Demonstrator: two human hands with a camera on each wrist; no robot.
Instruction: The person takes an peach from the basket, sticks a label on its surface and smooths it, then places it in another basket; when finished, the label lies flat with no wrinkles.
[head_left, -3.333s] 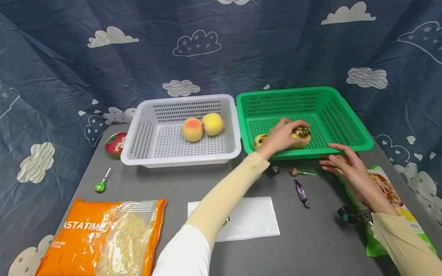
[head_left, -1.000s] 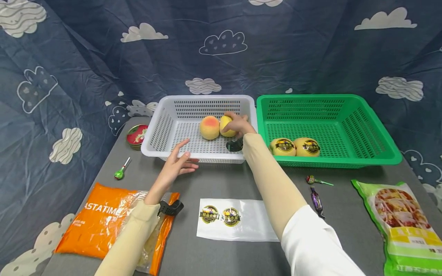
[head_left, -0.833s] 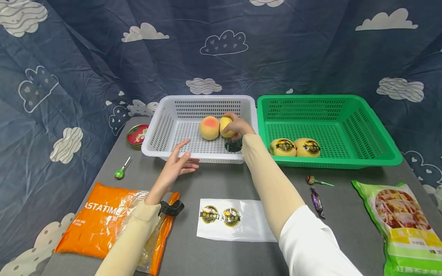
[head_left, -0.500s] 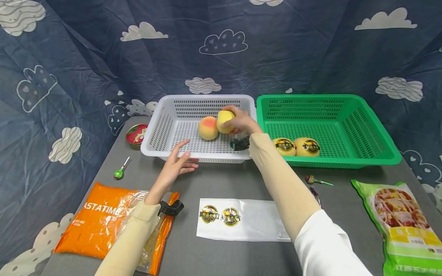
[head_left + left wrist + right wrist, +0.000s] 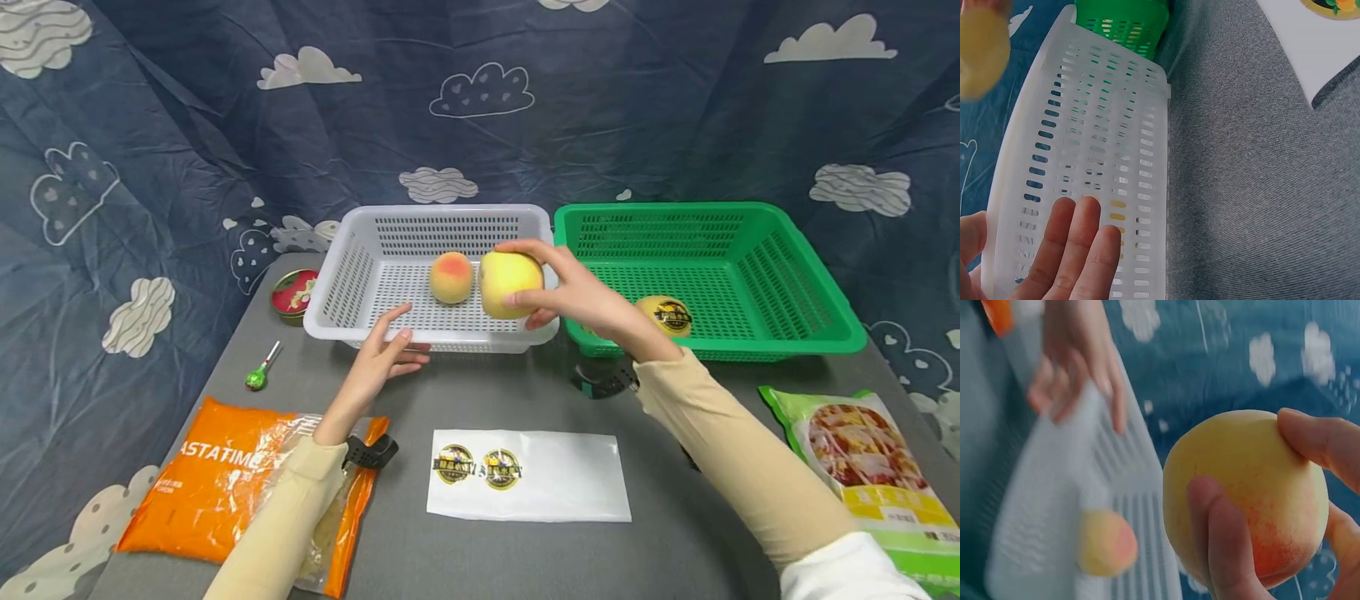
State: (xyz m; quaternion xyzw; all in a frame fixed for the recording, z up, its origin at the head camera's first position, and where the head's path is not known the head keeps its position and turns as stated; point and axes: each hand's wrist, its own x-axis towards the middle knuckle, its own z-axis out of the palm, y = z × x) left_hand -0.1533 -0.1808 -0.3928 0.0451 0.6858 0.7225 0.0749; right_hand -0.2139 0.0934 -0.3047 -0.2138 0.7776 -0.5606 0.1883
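My right hand [image 5: 581, 292] grips a yellow peach [image 5: 508, 285], held up over the right end of the white basket [image 5: 352, 275]. The right wrist view shows the same peach [image 5: 1244, 494] with a red blush low on its side and fingers curled about it. Another peach [image 5: 451, 278], red on top, lies on the basket floor. At the basket's front rim my left hand [image 5: 378, 358] has its fingers loosely extended and holds nothing. In the left wrist view its fingers [image 5: 1088, 244] are beside the basket's slotted wall.
A green basket [image 5: 780, 275] holds a peach with a black-and-gold sticker [image 5: 667, 317]; my right arm hides part of it. A white sticker sheet [image 5: 562, 483], orange bag [image 5: 195, 483], lollipop [image 5: 257, 377], round red tin [image 5: 294, 293] and green food bag [image 5: 862, 450] lie around.
My right hand has lifted the yellow peach off the white basket's floor and drawn it up toward me and slightly right. My left hand has stayed at the front rim.
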